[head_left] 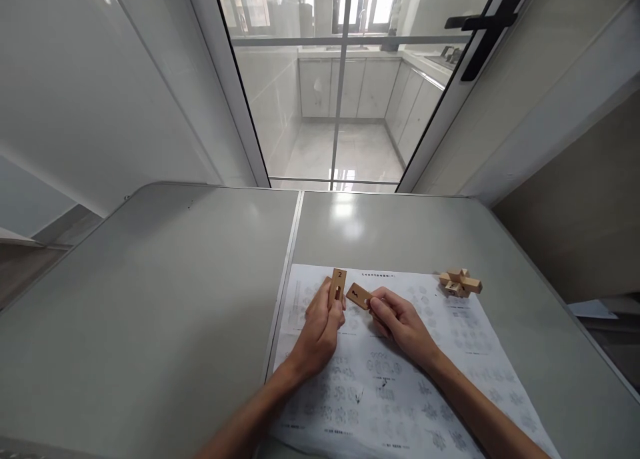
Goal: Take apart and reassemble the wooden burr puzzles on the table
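My left hand [321, 322] is closed around a wooden puzzle piece [339, 277] marked "2", which stands nearly upright with a slot in its face. Between the thumb and fingers of my right hand [400, 319] is a flat wooden puzzle piece [357, 295] with a dark number on it and a hole near my fingertips. The two pieces are close together but apart. Both hands are above a large printed instruction sheet [370, 406] covered with small diagrams. My left fingers partly hide whatever else lies in that palm.
An interlocked wooden puzzle [460, 283] rests at the sheet's upper right corner. The grey table [150, 312] has a pale seam [285, 272] running just left of the sheet. Beyond the table's far edge stands a glass door [320, 112] with a black handle [483, 22].
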{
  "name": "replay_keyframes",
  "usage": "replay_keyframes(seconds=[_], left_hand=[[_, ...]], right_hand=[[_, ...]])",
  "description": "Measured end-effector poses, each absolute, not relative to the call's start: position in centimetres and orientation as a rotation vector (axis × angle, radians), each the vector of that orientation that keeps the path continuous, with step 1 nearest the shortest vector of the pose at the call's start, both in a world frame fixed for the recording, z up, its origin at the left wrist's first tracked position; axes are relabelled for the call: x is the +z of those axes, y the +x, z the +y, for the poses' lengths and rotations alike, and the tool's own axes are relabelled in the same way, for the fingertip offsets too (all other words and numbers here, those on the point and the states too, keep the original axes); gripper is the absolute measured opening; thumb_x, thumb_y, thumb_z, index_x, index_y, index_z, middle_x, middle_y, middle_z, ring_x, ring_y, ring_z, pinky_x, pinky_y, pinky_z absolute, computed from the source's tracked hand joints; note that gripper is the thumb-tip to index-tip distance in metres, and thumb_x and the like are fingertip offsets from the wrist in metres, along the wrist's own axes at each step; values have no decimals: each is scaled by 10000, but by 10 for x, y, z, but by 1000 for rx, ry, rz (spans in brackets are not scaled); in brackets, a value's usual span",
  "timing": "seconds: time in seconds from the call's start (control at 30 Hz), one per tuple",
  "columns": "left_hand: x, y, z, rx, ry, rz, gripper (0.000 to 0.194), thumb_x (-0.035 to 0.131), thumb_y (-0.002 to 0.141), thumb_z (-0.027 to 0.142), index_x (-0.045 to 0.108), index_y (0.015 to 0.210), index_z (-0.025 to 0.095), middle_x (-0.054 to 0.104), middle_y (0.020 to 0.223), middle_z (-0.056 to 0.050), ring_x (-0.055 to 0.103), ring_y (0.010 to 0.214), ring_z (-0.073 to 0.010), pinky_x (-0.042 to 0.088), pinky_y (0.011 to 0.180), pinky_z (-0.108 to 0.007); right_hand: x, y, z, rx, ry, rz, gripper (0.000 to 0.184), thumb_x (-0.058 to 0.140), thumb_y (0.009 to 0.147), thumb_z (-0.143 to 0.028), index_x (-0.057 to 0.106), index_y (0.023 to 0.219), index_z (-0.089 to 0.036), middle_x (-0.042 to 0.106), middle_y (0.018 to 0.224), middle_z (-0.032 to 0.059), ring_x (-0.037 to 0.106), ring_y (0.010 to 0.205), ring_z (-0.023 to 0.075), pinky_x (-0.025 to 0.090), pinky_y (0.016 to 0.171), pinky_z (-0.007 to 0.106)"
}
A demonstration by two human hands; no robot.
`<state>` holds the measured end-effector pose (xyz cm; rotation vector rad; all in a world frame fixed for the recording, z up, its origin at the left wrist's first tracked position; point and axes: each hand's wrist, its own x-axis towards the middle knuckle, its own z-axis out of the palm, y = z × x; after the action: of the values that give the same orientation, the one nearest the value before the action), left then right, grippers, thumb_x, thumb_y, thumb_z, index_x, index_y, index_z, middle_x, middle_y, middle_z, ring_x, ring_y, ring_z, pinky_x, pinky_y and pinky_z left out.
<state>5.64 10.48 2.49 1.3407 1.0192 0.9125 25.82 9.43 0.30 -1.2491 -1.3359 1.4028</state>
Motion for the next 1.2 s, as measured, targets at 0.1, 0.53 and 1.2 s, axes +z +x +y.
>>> replay_keyframes(seconds=[0.1,0.53,1.2], left_hand=[[22,57,103,884,1471,1055,180,426,1077,327,570,1117,226,589,961,-53,540,800,-195,502,765,-334],[7,55,98,907,1853,1070,616,359,1070,153,301,1673,266,501,1595,-94,336,1577,-278,285,1323,-524],[0,58,97,898,1884,1097,627,343,1087,141,258,1696,265,414,1701,-97,342,1603,-280,315,1330,-534]], right_hand=[[5,257,94,1363,-1270,-1399,493,556,1000,-699,580,850,-230,411,570,-66,335,518,134,266,511,279],[4,254,94,1214,-1284,-1560,392,547,1050,-529,617,841,-205,458,636,-52,393,583,139,343,579,277],[0,253,95,1275,-1237,-1523,441,471,1087,-583,641,948,-201,443,613,-62,375,548,136,319,550,282]])
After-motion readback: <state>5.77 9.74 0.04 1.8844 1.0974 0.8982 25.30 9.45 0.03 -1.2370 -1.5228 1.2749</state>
